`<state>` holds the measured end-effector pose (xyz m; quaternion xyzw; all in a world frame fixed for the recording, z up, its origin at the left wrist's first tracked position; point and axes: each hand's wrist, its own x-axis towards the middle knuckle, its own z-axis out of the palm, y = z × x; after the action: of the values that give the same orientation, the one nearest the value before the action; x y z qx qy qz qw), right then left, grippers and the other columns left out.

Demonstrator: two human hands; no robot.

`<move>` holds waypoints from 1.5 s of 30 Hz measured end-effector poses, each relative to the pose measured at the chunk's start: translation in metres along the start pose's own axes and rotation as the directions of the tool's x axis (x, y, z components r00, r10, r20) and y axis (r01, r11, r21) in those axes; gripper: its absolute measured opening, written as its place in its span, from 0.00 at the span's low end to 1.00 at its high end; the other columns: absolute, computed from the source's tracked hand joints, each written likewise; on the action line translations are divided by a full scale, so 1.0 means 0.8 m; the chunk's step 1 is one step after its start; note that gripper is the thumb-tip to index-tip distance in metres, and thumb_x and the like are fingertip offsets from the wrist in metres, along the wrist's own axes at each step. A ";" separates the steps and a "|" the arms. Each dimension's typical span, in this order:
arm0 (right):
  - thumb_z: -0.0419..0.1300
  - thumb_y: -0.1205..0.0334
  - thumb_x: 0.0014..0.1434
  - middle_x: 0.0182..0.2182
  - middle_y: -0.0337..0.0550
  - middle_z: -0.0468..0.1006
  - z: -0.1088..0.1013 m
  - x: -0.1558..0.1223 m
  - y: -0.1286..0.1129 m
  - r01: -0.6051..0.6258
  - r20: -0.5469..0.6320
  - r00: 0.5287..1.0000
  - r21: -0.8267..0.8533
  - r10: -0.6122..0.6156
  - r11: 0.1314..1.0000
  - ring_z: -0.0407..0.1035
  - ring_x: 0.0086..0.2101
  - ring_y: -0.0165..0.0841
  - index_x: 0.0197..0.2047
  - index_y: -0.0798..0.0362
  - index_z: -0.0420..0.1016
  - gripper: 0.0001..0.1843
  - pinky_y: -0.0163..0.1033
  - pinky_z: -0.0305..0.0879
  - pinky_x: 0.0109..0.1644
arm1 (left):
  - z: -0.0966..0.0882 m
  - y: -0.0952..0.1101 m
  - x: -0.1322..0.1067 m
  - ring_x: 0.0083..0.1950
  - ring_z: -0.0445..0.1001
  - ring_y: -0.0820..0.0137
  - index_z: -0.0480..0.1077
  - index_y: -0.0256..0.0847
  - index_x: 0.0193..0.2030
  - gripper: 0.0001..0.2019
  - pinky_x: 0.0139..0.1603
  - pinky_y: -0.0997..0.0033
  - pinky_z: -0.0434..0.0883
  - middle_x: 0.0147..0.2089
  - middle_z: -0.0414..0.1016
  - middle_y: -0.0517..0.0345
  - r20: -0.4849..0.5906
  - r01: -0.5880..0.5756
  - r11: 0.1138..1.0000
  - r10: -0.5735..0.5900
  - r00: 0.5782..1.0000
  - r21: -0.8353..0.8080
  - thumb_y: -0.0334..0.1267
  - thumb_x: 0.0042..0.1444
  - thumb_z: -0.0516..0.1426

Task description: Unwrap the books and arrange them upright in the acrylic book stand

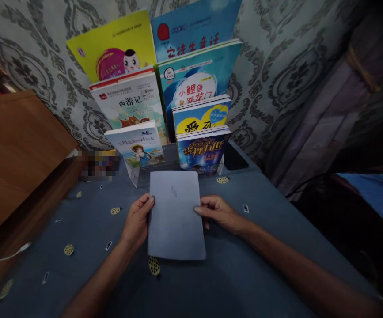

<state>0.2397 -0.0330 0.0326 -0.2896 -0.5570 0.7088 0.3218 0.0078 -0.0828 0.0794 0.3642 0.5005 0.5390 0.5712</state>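
Between my two hands is a thin, pale book with a nearly plain face and a little small print near its top. My left hand pinches its left edge, thumb on the front. On the opposite edge my right hand grips it the same way, fingers partly hidden behind. Just beyond it stands a clear tiered rack of books. Its front row has a book with a child on the cover at left and a dark blue book at right.
Taller books rise behind, among them a yellow one and a teal one. A black flat device lies right of the rack. At left are a wooden cabinet and a white cable. Patterned cloth covers the surface.
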 end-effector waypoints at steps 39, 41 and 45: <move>0.49 0.66 0.69 0.62 0.54 0.72 0.086 0.047 0.032 0.444 0.407 0.886 -0.884 -0.223 0.149 0.65 0.62 0.39 0.61 0.56 0.71 0.20 0.50 0.62 0.66 | -0.070 -0.066 0.064 0.65 0.68 0.58 0.68 0.36 0.59 0.17 0.62 0.48 0.69 0.63 0.72 0.45 0.509 -0.540 -0.012 0.353 0.785 0.842 0.28 0.67 0.47; 0.47 0.65 0.70 0.64 0.54 0.70 0.085 0.052 0.036 0.425 0.395 0.898 -0.893 -0.194 0.148 0.62 0.64 0.39 0.63 0.57 0.69 0.22 0.52 0.59 0.69 | -0.073 -0.066 0.066 0.65 0.68 0.57 0.69 0.37 0.60 0.18 0.62 0.48 0.70 0.63 0.73 0.46 0.507 -0.538 -0.005 0.343 0.791 0.843 0.27 0.66 0.47; 0.48 0.62 0.71 0.66 0.54 0.67 0.059 0.055 0.040 0.377 0.352 0.919 -0.916 -0.176 0.138 0.59 0.66 0.40 0.66 0.55 0.67 0.23 0.56 0.55 0.71 | -0.077 -0.067 0.067 0.65 0.68 0.57 0.68 0.39 0.61 0.20 0.63 0.46 0.68 0.63 0.73 0.47 0.505 -0.537 0.005 0.332 0.797 0.844 0.27 0.66 0.47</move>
<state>0.1719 -0.0328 0.0088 -0.2606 -0.9435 0.1444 0.1449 -0.0423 -0.0463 0.0043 0.8167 0.5360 0.2089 0.0454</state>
